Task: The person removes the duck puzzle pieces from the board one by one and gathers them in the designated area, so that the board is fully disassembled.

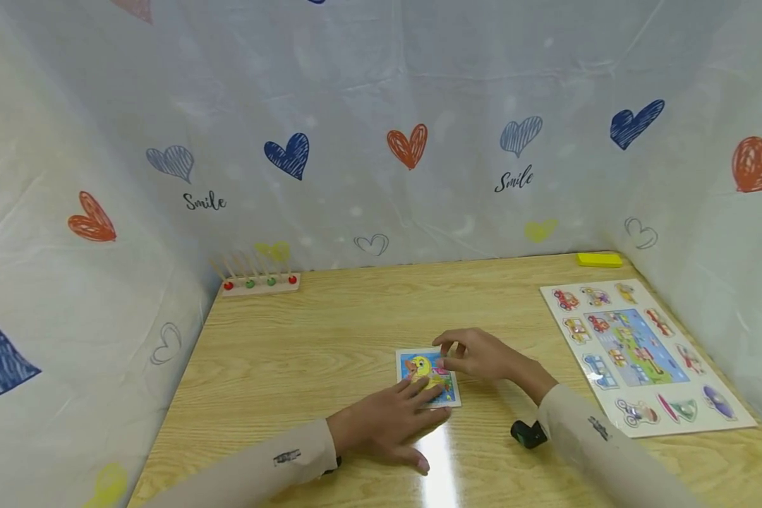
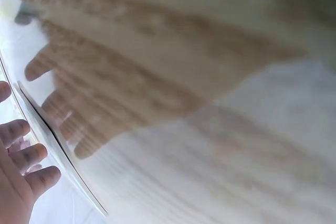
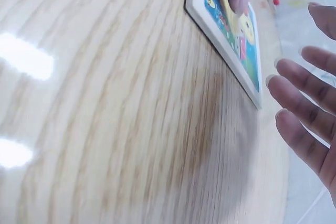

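A small square duck picture puzzle (image 1: 421,363) with a white border lies flat on the table in the head view. My left hand (image 1: 394,423) rests with spread fingers on its lower part and covers some of the picture. In the left wrist view the left hand (image 2: 16,182) shows only its fingers, beside the board's thin edge. Over the puzzle's upper right corner hovers my right hand (image 1: 482,354), its fingers loosely bent. The right wrist view shows that hand (image 3: 315,114) apart from the puzzle (image 3: 250,59), with nothing between its fingers.
A larger vehicle puzzle board (image 1: 641,353) lies to the right. Behind it sits a yellow block (image 1: 600,260). At the back left stands a wooden peg rack (image 1: 260,283) with red and green beads. Heart-printed curtains (image 1: 355,204) border the table (image 1: 279,353).
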Demonstrator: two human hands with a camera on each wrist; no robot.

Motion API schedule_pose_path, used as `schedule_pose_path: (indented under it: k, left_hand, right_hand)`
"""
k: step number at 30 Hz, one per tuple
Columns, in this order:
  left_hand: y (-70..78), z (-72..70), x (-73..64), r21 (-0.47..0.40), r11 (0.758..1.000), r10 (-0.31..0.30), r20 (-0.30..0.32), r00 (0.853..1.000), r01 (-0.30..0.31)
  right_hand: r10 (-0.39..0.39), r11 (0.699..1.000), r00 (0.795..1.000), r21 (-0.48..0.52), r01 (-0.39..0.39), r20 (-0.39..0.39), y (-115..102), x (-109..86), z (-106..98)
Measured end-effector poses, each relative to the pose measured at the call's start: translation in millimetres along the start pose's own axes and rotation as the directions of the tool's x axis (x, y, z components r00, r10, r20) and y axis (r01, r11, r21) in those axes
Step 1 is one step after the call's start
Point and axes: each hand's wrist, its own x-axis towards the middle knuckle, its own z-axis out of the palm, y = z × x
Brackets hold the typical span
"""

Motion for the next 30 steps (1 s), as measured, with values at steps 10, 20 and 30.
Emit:
schedule_pose_path:
  k: [10, 20, 30]
  left_hand:
    - [2.2, -3.4, 0.7, -0.001, 1.0, -0.015, 0.053, 0.998, 0.015]
    - [-0.8, -4.1, -1.2, 0.011, 1.0, 0.0, 0.043, 0.999, -0.001]
    - [-7.2, -7.3, -0.6, -0.061, 0.998, -0.013, 0.075, 0.997, 0.017]
  right_hand:
    - [-0.043, 0.996, 0.993, 0.085, 0.034, 0.108, -6, 25.8, 4]
    - [-0.06, 0.994, 0.983, 0.104, 0.043, 0.172, -3, 44.5, 7]
    - [-0.046, 0.998, 0.978, 0.05, 0.036, 0.202, -2, 56.4, 6]
